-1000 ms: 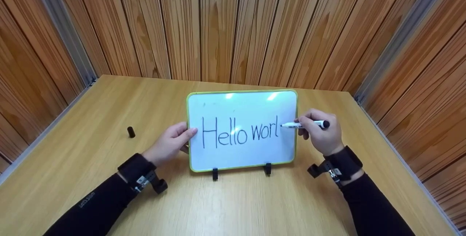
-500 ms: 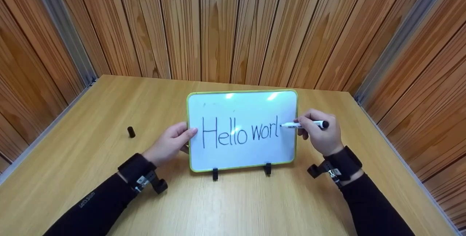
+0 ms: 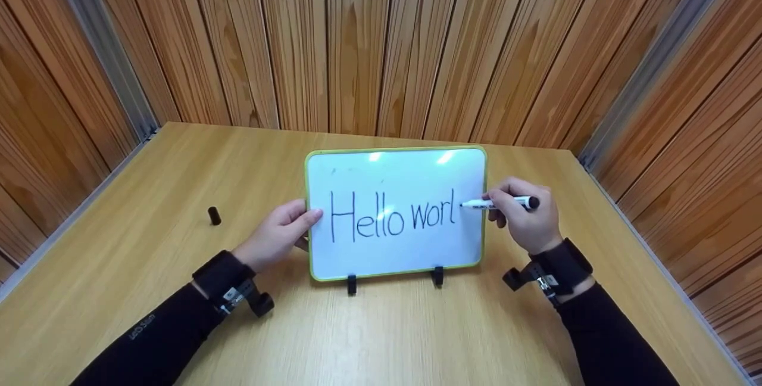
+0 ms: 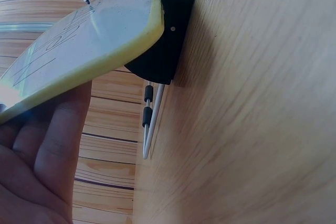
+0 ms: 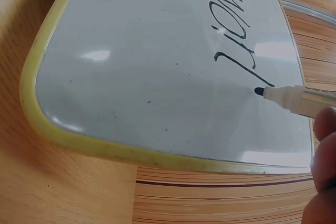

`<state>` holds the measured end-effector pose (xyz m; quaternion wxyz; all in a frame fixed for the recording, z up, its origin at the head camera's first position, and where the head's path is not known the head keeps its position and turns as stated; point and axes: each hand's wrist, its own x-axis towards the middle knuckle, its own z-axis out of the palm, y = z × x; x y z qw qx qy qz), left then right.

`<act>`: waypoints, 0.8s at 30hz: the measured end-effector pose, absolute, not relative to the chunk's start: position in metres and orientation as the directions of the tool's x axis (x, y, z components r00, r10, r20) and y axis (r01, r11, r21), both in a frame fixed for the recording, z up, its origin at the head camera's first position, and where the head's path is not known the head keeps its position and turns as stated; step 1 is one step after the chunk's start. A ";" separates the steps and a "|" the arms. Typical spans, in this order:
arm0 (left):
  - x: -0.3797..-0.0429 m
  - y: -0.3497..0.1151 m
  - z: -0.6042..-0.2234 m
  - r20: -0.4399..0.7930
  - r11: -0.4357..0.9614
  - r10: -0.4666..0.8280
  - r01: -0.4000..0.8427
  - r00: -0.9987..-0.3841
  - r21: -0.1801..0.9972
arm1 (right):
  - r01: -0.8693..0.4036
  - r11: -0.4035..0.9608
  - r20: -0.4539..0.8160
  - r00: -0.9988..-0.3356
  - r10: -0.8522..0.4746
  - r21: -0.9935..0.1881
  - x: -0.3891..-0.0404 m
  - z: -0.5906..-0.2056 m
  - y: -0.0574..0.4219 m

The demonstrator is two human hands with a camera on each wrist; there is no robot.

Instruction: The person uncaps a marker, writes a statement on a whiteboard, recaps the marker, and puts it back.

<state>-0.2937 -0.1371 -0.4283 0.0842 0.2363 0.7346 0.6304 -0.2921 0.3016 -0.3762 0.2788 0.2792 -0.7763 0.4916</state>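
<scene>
A small whiteboard (image 3: pixel 393 255) with a yellow-green frame leans upright on a stand, with "Hello worl" written on it in black. My left hand (image 3: pixel 280 231) grips its left edge, thumb on the front and fingers behind, as the fingers (image 4: pixel 58 145) in the left wrist view show. My right hand (image 3: pixel 527 216) pinches a white marker (image 3: pixel 497 203) with a black end, off the board's right side. In the right wrist view the uncapped black tip of the marker (image 5: pixel 286 98) is just beside the final "l"; whether it touches the surface I cannot tell.
The black stand (image 4: pixel 168 35) props the board, its front hooks (image 3: pixel 352 285) under the lower edge and a white wire leg behind. A black marker cap (image 3: pixel 214 215) lies on the wooden table (image 3: pixel 381 338) to the left. Wood-plank walls (image 3: pixel 357 46) enclose the table's back and sides.
The marker shifts only very slightly in my right hand's grip. The writing, the board and my left hand look the same.
</scene>
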 end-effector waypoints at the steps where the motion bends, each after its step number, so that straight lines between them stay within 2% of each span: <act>1: -0.294 -0.137 -0.428 0.174 0.093 0.455 0.240 -0.874 0.966 | -0.705 0.365 0.707 -0.690 -0.155 -0.608 -0.292 -0.376 0.302; 10: -0.294 -0.137 -0.428 0.154 0.102 0.451 0.223 -0.879 0.970 | -0.661 0.407 0.682 -0.722 -0.116 -0.630 -0.292 -0.376 0.301; 18: -0.294 -0.137 -0.428 0.153 0.087 0.455 0.215 -0.877 0.973 | -0.681 0.346 0.683 -0.718 -0.138 -0.646 -0.294 -0.379 0.301; 24: -0.294 -0.137 -0.428 0.147 0.093 0.453 0.211 -0.879 0.973 | -0.644 0.365 0.642 -0.753 -0.145 -0.673 -0.292 -0.379 0.301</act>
